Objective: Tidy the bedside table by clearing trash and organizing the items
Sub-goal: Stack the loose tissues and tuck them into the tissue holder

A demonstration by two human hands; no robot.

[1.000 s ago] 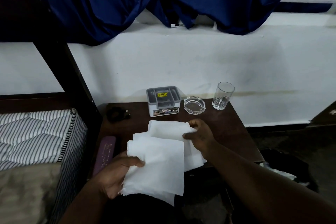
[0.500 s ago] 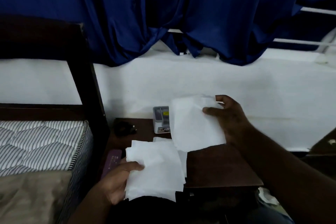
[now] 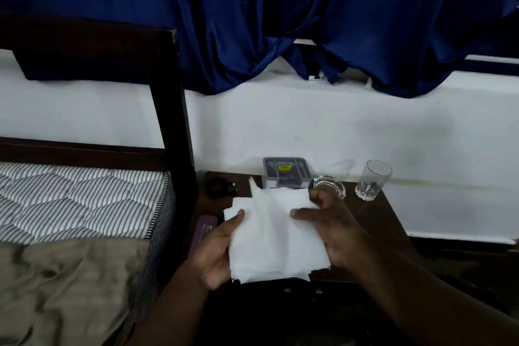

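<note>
A stack of white tissue sheets [image 3: 275, 236] sits between both hands, above the front of the dark wooden bedside table [image 3: 384, 222]. My left hand [image 3: 216, 255] grips the stack's left edge, thumb on top. My right hand [image 3: 334, 227] holds the right side, thumb pressed on the top sheet and fingers curled round the far edge. At the table's back stand a grey box [image 3: 286, 173] with a yellow label, a glass ashtray [image 3: 332, 185] and a drinking glass [image 3: 372, 180]. A purple flat case [image 3: 203, 233] lies at the table's left edge.
A small black object [image 3: 220, 187] lies at the table's back left. The bed with a striped mattress [image 3: 78, 199] and a dark headboard post [image 3: 171, 121] stands to the left. Behind the table rises a white wall [image 3: 309, 126] under a blue curtain [image 3: 280, 14].
My right hand, which had lifted one sheet up, has brought it down onto the stack in my left hand. Both hands now hold the stack together.
</note>
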